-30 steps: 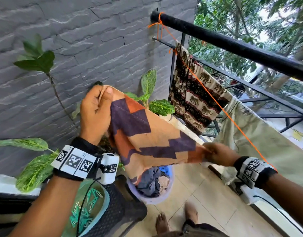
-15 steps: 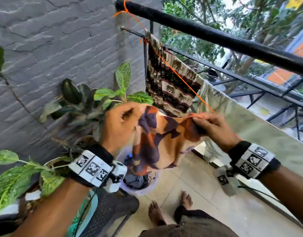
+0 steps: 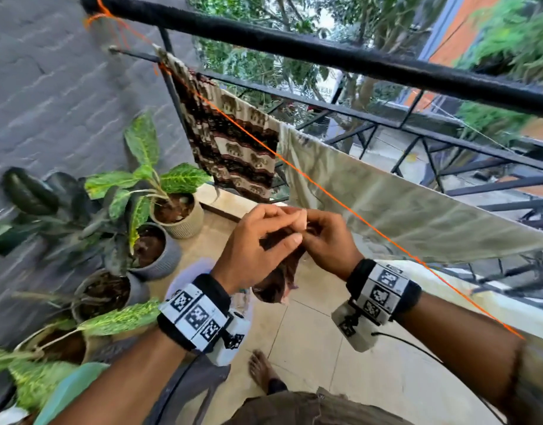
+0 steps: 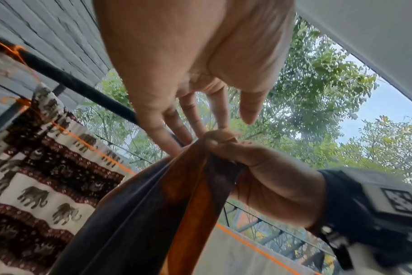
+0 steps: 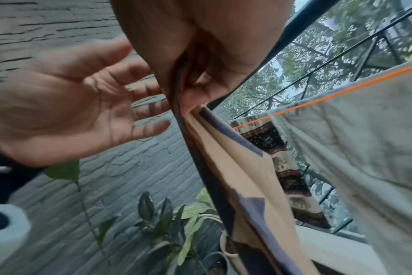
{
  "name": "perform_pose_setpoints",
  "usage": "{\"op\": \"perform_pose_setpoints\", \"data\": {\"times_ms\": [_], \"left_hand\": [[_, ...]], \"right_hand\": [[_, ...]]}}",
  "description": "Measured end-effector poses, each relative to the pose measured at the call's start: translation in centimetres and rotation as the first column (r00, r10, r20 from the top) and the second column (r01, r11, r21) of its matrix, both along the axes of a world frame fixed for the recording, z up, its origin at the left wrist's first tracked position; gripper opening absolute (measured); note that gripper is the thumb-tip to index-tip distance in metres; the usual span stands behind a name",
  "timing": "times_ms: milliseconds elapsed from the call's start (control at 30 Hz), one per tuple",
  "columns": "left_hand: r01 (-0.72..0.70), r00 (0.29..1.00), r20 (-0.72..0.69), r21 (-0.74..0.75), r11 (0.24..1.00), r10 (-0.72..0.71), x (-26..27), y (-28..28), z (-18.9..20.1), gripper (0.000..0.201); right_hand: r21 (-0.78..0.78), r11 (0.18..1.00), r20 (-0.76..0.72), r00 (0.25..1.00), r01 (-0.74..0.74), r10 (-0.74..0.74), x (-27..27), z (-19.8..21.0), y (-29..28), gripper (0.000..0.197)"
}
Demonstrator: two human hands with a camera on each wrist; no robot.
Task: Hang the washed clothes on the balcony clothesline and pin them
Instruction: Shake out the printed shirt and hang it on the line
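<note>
The orange-and-purple patterned cloth (image 3: pixel 279 280) hangs bunched below my two hands, which meet in front of the orange clothesline (image 3: pixel 325 191). My right hand (image 3: pixel 316 231) pinches the cloth's gathered top edge; the right wrist view shows this right hand (image 5: pixel 195 93) gripping the cloth (image 5: pixel 235 176). My left hand (image 3: pixel 282 225) has straight fingers, and in the left wrist view the left hand (image 4: pixel 200 119) only touches the top of the cloth (image 4: pixel 176 204) with its fingertips. An elephant-print cloth (image 3: pixel 233 142) and a pale cloth (image 3: pixel 402 210) hang over the line.
A thick black railing bar (image 3: pixel 325 56) runs above the line, with thinner rails behind. Potted plants (image 3: pixel 159 179) stand along the grey brick wall at left. A teal container (image 3: pixel 67 391) is at the bottom left. My bare foot (image 3: pixel 261 369) is on the tiled floor.
My hands have come together. The cloth, earlier stretched between both hands, now hangs bunched from the right hand, and the left hand has let go of its corner.
</note>
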State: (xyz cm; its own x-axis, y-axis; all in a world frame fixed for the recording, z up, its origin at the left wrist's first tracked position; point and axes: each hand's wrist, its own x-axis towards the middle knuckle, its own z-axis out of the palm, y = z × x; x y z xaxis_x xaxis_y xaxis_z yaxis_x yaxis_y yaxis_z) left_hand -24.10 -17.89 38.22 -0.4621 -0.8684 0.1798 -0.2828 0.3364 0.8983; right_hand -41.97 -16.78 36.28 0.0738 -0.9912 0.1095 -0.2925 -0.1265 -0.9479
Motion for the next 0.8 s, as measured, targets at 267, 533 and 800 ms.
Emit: {"op": "perform_pose_setpoints", "data": {"times_ms": [267, 533, 800], "left_hand": [[-0.177, 0.981, 0.129, 0.281, 0.943, 0.146, -3.4, 5.4, -8.9, 0.124], [-0.261, 0.965, 0.132, 0.494, 0.829, 0.226, -11.9, 11.1, -18.2, 0.096], [-0.194, 0.979, 0.055, 0.545, 0.816, 0.197, -18.2, 13.6, -17.5, 0.035]], "right_hand": [[-0.033, 0.990, -0.028, 0.990, -0.140, 0.140, -7.7, 5.0, 3.3, 0.024], [-0.268, 0.932, 0.096, 0.956, -0.245, 0.278, -12.6, 14.0, 7.1, 0.012], [-0.352, 0.928, 0.233, 0.972, 0.124, -0.041, -24.2, 18.9, 12.1, 0.014]]}}
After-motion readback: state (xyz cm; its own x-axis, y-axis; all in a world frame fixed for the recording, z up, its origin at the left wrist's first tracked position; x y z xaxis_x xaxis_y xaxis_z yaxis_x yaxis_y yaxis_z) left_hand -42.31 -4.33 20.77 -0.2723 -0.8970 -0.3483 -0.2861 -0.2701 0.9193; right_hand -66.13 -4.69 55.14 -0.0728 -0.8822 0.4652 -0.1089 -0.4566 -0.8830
